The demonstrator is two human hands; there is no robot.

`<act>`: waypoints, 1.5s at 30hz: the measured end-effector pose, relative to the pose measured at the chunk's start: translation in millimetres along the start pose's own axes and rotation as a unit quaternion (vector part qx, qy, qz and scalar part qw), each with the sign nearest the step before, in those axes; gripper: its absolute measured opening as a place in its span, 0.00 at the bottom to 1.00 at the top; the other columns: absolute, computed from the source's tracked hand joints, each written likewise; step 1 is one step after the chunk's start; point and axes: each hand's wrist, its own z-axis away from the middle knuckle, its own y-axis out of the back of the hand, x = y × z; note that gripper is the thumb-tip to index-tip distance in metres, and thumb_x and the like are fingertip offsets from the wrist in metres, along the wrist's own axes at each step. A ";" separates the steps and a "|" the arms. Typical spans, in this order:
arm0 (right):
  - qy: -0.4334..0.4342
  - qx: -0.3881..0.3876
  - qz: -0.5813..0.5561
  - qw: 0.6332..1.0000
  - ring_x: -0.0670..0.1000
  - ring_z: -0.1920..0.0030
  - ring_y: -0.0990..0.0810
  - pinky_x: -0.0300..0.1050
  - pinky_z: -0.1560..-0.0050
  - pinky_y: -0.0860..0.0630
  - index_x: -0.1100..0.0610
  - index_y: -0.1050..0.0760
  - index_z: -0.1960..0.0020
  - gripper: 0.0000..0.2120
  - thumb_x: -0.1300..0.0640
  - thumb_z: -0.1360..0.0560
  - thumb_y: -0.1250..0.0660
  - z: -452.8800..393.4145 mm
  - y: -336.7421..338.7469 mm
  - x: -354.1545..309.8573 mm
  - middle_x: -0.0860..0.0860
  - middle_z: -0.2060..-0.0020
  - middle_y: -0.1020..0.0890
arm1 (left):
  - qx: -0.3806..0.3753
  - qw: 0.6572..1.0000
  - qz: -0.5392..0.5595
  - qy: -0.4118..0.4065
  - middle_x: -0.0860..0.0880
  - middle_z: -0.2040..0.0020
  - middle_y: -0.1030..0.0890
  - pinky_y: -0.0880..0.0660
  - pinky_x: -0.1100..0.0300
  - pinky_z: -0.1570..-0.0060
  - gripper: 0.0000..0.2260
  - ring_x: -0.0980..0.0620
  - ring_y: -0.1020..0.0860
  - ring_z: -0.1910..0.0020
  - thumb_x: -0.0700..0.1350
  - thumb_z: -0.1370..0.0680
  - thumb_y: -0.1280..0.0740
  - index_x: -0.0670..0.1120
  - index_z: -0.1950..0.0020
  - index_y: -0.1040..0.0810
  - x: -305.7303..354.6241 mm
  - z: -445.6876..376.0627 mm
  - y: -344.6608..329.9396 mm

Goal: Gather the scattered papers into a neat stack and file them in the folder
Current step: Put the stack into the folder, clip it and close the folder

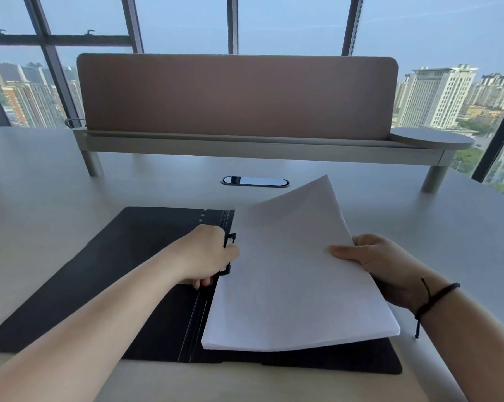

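Note:
A black folder (106,274) lies open flat on the grey desk, its spine running from the far middle toward me. A stack of white papers (288,271) rests over the folder's right half, its right side lifted a little. My right hand (372,265) grips the stack's right edge, thumb on top. My left hand (207,256) is closed on the black clip (229,256) at the spine, next to the stack's left edge. The folder's right half is mostly hidden under the papers.
A brown divider panel (236,94) on a raised grey shelf (245,146) crosses the back of the desk. An oval cable port (255,181) sits just beyond the folder. Bare desk surface (42,181) lies left and right. Windows stand behind.

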 end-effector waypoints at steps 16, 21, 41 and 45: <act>0.023 0.165 0.117 0.979 0.54 0.78 0.23 0.39 0.79 0.28 0.73 0.19 0.51 0.16 0.57 0.19 0.32 -6.7 9.0 1.7 0.61 0.68 0.16 | 0.050 0.999 -0.017 0.001 0.41 0.71 0.23 0.36 0.67 0.83 0.13 0.44 0.23 0.76 0.51 0.23 0.37 0.44 0.62 0.34 -3.9 -4.0 -9.5; 0.049 0.181 0.216 0.958 0.52 0.76 0.20 0.39 0.76 0.25 0.63 0.15 0.58 0.07 0.65 0.23 0.30 -7.1 8.2 5.0 0.57 0.70 0.15 | 0.070 0.997 -0.012 -0.008 0.41 0.72 0.23 0.37 0.67 0.84 0.14 0.45 0.26 0.78 0.50 0.24 0.37 0.43 0.62 0.33 -4.0 -3.1 -11.0; 0.092 -0.008 0.593 0.800 0.45 0.18 0.61 0.53 0.19 0.61 0.34 0.55 0.19 0.50 0.20 0.39 0.64 9.8 -43.5 19.6 0.42 0.17 0.56 | 0.184 0.982 -0.033 -0.011 0.48 0.70 0.25 0.35 0.59 0.72 0.18 0.49 0.30 0.73 0.56 0.26 0.35 0.42 0.63 0.30 -5.9 -2.0 -19.1; 0.098 0.001 0.601 0.793 0.44 0.18 0.60 0.52 0.19 0.62 0.32 0.55 0.20 0.48 0.19 0.39 0.65 7.0 -43.3 21.1 0.40 0.17 0.57 | 0.226 0.970 -0.082 0.032 0.53 0.63 0.17 0.26 0.57 0.61 0.24 0.52 0.20 0.62 0.68 0.28 0.37 0.47 0.58 0.22 -14.7 6.8 -10.3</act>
